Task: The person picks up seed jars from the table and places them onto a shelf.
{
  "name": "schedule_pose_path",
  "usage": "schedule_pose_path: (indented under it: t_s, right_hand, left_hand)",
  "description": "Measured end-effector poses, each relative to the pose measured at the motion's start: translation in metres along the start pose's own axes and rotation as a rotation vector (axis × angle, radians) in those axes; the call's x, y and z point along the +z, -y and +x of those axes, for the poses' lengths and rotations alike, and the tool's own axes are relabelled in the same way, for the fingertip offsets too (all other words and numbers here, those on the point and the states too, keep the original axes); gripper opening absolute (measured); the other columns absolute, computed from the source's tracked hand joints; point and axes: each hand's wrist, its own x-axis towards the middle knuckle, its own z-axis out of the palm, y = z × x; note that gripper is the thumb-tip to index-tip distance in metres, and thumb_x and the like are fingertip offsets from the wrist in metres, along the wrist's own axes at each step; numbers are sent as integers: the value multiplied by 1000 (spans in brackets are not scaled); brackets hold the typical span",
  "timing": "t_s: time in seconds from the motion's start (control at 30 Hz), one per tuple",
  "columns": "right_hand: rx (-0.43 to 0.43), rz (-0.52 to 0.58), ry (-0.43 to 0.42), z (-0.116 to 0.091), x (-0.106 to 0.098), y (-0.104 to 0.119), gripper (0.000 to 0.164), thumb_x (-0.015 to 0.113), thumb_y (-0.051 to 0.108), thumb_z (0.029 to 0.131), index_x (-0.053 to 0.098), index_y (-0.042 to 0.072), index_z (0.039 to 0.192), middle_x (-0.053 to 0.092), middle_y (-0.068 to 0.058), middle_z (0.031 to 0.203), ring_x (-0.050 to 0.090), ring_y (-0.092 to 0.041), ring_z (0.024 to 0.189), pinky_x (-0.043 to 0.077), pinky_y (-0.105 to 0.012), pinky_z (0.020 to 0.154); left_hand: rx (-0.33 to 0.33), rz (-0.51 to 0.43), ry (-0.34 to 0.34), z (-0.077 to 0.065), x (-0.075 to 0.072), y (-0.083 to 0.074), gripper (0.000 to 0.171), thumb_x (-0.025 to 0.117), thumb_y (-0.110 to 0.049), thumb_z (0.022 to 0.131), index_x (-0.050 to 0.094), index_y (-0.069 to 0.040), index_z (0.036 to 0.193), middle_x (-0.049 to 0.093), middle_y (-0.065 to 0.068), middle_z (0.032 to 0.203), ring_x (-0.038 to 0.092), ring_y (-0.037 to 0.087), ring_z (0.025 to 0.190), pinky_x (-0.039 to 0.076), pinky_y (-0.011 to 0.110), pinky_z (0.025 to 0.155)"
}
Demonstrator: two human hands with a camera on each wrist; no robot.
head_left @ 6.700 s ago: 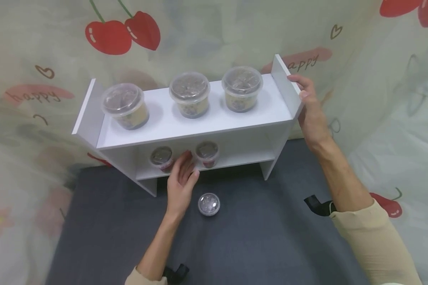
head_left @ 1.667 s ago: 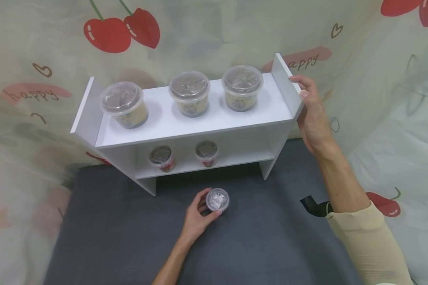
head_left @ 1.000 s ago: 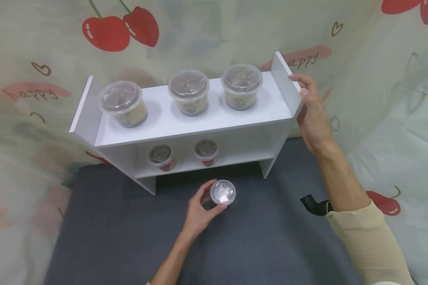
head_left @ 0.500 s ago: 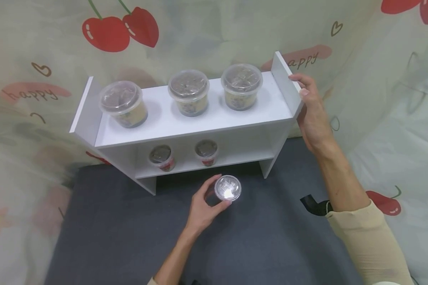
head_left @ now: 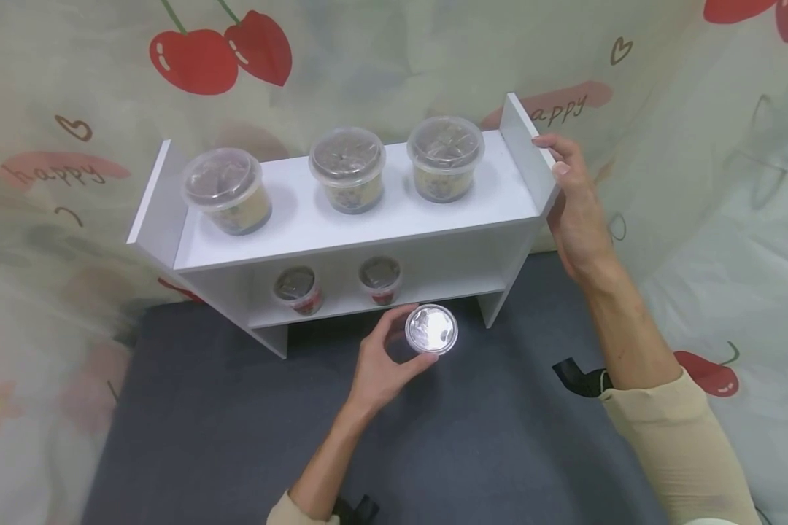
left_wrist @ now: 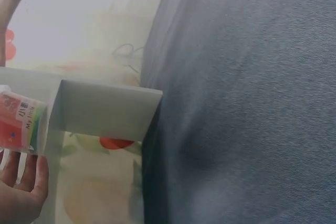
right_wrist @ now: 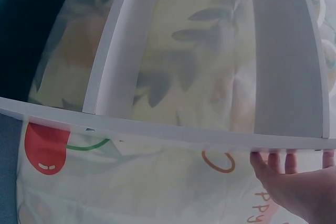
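My left hand (head_left: 379, 368) grips a small clear-lidded plastic cup (head_left: 432, 329) between thumb and fingers, held in front of the lower board of a white two-tier shelf (head_left: 292, 230). Seen from the left wrist, that cup (left_wrist: 20, 121) has a red, printed side, and the fingers (left_wrist: 41, 174) lie along it. On the lower board stand two similar lidded cups, one at left (head_left: 298, 288) and one near the middle (head_left: 381, 279). My right hand (head_left: 578, 211) holds the shelf's right side panel near its top; in the right wrist view its fingertips (right_wrist: 274, 161) meet the panel.
Three larger lidded tubs stand on the top board: left (head_left: 226, 191), middle (head_left: 349, 171) and right (head_left: 445, 160). Dark grey cloth (head_left: 492, 437) spreads beneath the shelf. A cherry-printed curtain (head_left: 381, 65) hangs behind and at both sides.
My left hand left the lower board, took hold of the small cup on the grey cloth, and has raised it up and rightward toward the shelf. The right hand stays on the side panel.
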Motion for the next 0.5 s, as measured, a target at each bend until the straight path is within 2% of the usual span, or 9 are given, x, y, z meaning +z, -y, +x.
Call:
schedule_pose_path:
  t_s: [0.27,0.43,0.5]
  right_hand:
    - [-3,-1,-4,0,0,-1,33,42,28,98,53,21,129,45,-15,133,48,-27,110,42,-35,81]
    - [-1,6,-8,1,1,0,33,43,28,98,54,21,129,45,-16,133,49,-27,109,43,-35,80]
    - [-1,-2,-10,1,1,0,33,43,29,98,54,22,129,45,-15,134,48,-27,110,42,-36,81]
  left_hand:
    - [7,-15,14,7,7,-7,69,86,-14,76,56,-19,138,60,0,134,64,24,113,46,42,101]
    - [-7,-22,10,10,11,-11,70,84,-8,76,55,-12,140,60,8,133,63,28,113,45,48,101]
    - [-15,-30,15,11,12,-19,70,83,-5,77,54,-7,140,60,13,134,63,30,113,45,50,101]
